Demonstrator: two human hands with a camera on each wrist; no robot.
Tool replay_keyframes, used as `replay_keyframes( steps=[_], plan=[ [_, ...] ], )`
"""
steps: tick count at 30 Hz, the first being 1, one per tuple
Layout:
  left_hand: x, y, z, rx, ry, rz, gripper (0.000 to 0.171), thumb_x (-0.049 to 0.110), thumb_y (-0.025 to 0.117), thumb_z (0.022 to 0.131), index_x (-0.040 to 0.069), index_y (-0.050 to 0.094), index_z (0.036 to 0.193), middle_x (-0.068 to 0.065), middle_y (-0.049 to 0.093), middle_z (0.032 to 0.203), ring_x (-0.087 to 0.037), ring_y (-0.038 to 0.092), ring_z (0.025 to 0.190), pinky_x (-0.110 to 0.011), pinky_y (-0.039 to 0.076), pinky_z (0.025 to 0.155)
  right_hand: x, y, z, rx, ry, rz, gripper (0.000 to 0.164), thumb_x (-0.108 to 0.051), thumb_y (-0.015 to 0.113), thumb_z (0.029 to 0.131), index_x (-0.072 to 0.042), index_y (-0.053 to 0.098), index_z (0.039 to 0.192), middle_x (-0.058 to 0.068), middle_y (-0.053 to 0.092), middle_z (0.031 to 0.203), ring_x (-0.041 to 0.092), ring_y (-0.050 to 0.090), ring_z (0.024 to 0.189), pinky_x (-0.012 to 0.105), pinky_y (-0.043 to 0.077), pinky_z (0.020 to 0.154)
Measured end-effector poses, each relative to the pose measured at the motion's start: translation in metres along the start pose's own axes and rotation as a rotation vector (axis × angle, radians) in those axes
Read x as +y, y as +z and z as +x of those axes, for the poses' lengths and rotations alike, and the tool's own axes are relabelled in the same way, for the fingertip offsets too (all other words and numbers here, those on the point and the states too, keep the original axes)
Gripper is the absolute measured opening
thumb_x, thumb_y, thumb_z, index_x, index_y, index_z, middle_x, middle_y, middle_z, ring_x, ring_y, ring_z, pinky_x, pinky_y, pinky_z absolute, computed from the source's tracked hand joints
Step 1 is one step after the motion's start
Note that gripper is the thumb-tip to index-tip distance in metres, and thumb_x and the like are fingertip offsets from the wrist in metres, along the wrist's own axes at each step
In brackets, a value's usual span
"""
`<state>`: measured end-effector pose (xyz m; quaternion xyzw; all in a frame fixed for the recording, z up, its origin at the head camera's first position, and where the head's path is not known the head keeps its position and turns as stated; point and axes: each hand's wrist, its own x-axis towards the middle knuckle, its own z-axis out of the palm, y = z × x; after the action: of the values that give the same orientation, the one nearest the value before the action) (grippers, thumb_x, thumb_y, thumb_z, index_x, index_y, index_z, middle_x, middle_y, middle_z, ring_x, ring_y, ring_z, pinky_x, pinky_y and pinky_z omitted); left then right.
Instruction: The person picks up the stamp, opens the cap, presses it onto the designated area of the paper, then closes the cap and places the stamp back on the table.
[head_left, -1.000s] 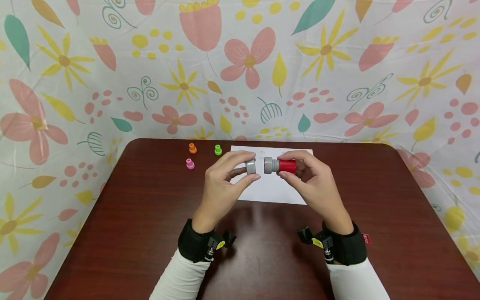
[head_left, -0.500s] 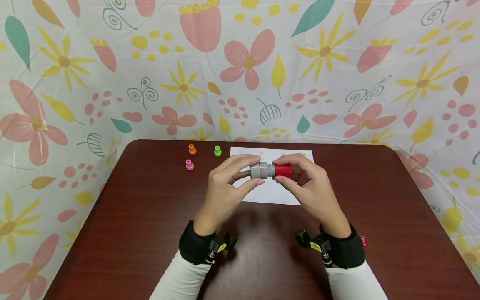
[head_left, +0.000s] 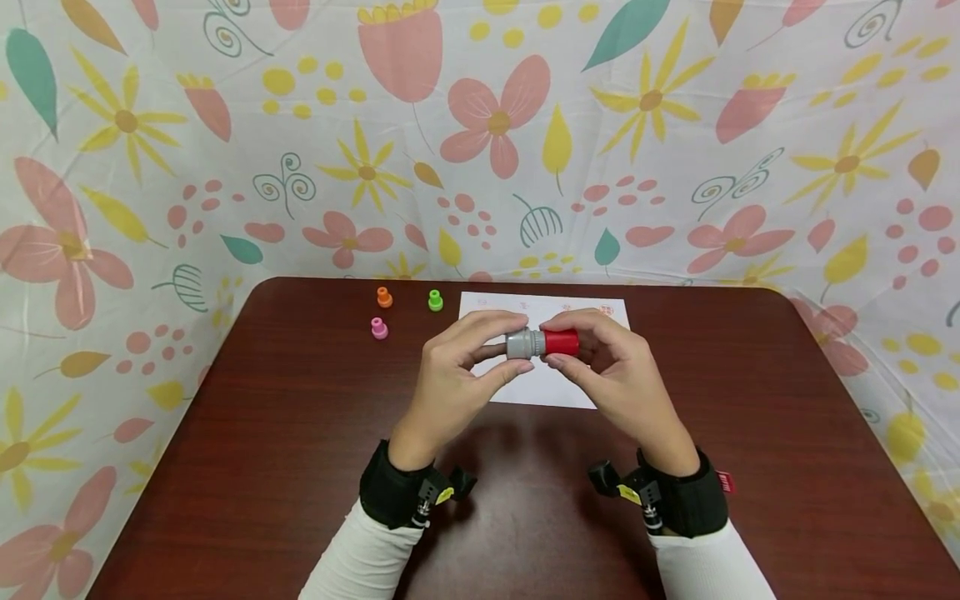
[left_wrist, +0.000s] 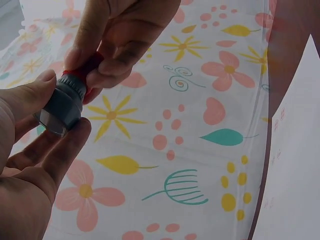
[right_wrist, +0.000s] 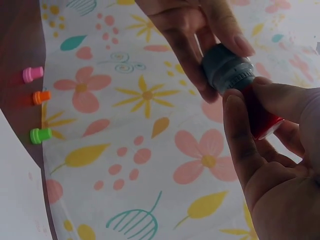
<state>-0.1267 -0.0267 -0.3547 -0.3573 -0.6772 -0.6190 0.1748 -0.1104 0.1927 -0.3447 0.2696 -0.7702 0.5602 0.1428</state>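
My left hand (head_left: 453, 367) pinches the grey cap (head_left: 517, 344) of a small round stamp between thumb and fingers. My right hand (head_left: 622, 362) grips the red body (head_left: 561, 342) of the same stamp from the other side. Cap and body stand in one line, held level above the sheet of paper (head_left: 540, 387). In the left wrist view, the cap's flat end (left_wrist: 51, 122) faces the camera, and a ridged grey collar (left_wrist: 73, 83) sits between cap and red part. From the right wrist, the red body (right_wrist: 260, 115) shows partly behind my thumb and fingers.
Three little stampers stand at the back left of the dark wooden table (head_left: 300, 433): orange (head_left: 384, 297), green (head_left: 435, 301) and pink (head_left: 378, 328). Small red marks (head_left: 606, 310) run along the paper's far edge. A flowered cloth (head_left: 480, 208) hangs behind the table.
The cap in my left hand and the stamp in my right were apart; they have come together end to end. Since then both hands have shifted very little.
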Motion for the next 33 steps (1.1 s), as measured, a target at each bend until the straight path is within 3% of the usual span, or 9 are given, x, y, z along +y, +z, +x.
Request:
replay_keyframes(
  steps=[16,21,24,29,33],
  plan=[
    [0.0,0.007,-0.001,0.02,-0.044,-0.007,0.043,-0.002,0.084,0.082,-0.003,0.072,0.123,-0.015,0.071,0.121,-0.024,0.069,0.111,-0.033,0.062,0.087,-0.002,0.007,0.0,0.026,-0.027,0.007,0.042,0.016,0.076,0.083,-0.001,0.069,0.12,0.01,0.069,0.111,0.014,0.066,0.091,0.02,0.06,0.076],
    [-0.002,0.006,-0.002,-0.001,-0.068,0.009,0.042,0.001,0.084,0.084,-0.001,0.071,0.124,-0.014,0.071,0.122,-0.023,0.07,0.11,-0.031,0.062,0.086,0.0,0.007,0.0,0.022,-0.031,-0.017,0.041,0.015,0.077,0.083,-0.001,0.07,0.12,0.01,0.07,0.11,0.013,0.066,0.09,0.02,0.06,0.078],
    [-0.005,0.005,-0.002,-0.035,-0.047,0.128,0.042,0.004,0.084,0.085,0.0,0.071,0.124,-0.012,0.071,0.122,-0.02,0.069,0.111,-0.028,0.061,0.09,0.003,0.009,0.0,0.027,-0.042,-0.122,0.043,0.01,0.081,0.082,-0.003,0.07,0.121,0.008,0.071,0.108,0.011,0.066,0.087,0.016,0.059,0.078],
    [-0.009,0.008,-0.003,-0.07,0.041,0.449,0.036,0.006,0.083,0.087,-0.001,0.073,0.12,-0.011,0.07,0.121,-0.022,0.066,0.113,-0.028,0.058,0.095,0.007,0.018,0.001,0.064,-0.069,-0.33,0.053,0.001,0.087,0.079,-0.002,0.066,0.127,0.007,0.073,0.105,0.011,0.069,0.084,0.009,0.055,0.08],
    [-0.012,0.015,-0.004,-0.057,0.049,0.564,0.032,0.003,0.082,0.086,-0.002,0.074,0.117,-0.011,0.07,0.115,-0.025,0.062,0.107,-0.03,0.056,0.09,0.01,0.026,0.001,0.105,-0.105,-0.405,0.057,-0.002,0.09,0.076,0.0,0.064,0.126,0.008,0.074,0.102,0.013,0.071,0.082,0.012,0.057,0.079]
  ],
)
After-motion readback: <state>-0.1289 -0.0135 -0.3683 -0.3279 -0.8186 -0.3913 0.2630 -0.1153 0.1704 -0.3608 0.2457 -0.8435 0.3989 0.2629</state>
